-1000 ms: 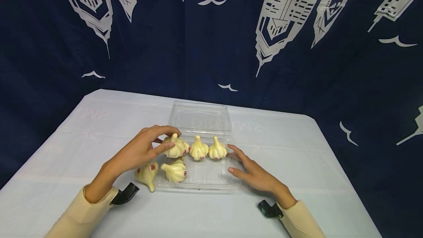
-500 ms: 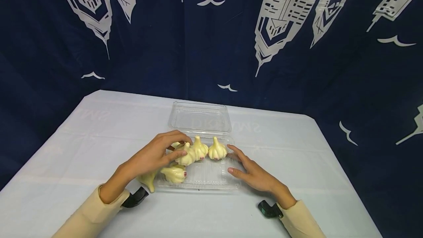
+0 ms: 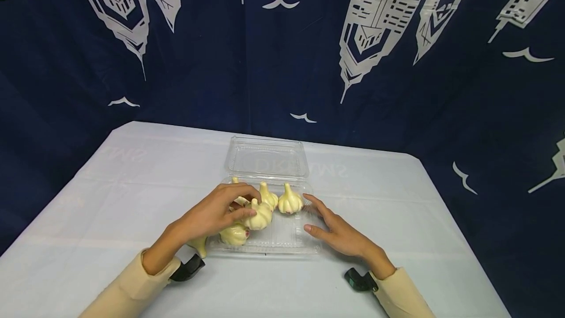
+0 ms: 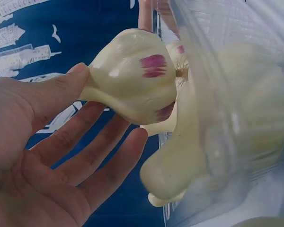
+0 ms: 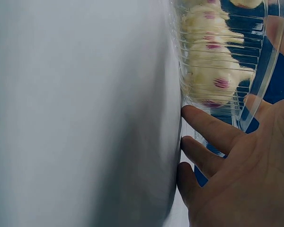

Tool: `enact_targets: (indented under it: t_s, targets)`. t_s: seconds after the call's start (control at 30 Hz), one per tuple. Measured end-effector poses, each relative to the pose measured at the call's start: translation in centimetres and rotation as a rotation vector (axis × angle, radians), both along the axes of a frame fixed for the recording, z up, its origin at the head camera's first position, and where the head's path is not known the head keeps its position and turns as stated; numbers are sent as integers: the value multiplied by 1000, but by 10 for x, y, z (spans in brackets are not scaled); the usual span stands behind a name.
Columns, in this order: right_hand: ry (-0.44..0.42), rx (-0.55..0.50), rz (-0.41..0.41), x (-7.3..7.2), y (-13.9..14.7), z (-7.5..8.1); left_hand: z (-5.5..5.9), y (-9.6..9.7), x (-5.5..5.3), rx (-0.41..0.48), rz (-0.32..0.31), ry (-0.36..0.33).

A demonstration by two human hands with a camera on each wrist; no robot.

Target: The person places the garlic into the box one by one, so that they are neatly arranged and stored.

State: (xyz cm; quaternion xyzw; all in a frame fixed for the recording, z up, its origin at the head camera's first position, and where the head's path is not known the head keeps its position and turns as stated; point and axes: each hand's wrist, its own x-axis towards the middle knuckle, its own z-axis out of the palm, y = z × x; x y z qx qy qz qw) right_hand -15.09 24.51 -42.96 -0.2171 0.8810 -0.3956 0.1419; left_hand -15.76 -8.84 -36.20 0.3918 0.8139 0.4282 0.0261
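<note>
My left hand point(image 3: 218, 212) pinches a garlic bulb point(image 3: 259, 217) above the middle of a clear plastic clamshell container point(image 3: 289, 239). In the left wrist view, the thumb presses near the stem of this pale bulb point(image 4: 128, 78), which has purple marks. Two upright bulbs, a middle garlic bulb point(image 3: 268, 198) and a right garlic bulb point(image 3: 290, 200), stand in the back row; a third there is mostly behind my hand. Another garlic bulb point(image 3: 234, 235) lies at front left in the container. My right hand point(image 3: 342, 234) is by the container's right side, fingers spread, its fingertips near the wall point(image 5: 213, 90).
The container's clear lid point(image 3: 267, 157) lies folded back behind it. Left of the container, a garlic bulb point(image 3: 199, 246) rests on the white tablecloth point(image 3: 273, 288), partly hidden by my left wrist. A dark blue printed curtain point(image 3: 247, 63) hangs beyond the table.
My left hand has carried the bulb right and toward me, from the back left of the container to its middle. The front-left bulb has shifted slightly. My right hand has stayed still.
</note>
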Motion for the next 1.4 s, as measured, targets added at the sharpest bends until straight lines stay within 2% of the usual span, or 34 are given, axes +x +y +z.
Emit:
enact_targets:
  t_s: [0.23,0.37,0.63,0.9,1.4]
  targets:
    - [-7,3,-1,0,0,0,-3,2,2,-9,19,-20]
    - [-7,1,3,0,0,0,-5,3,2,-32,43,4]
    - [-6,0,2,0,0,-1,-5,3,1,-70,46,24]
    - [-10,-6,8,-1,2,-1,-8,5,1,-72,38,-23]
    - [-8,-4,15,-1,1,-1,-13,7,4,-174,77,92]
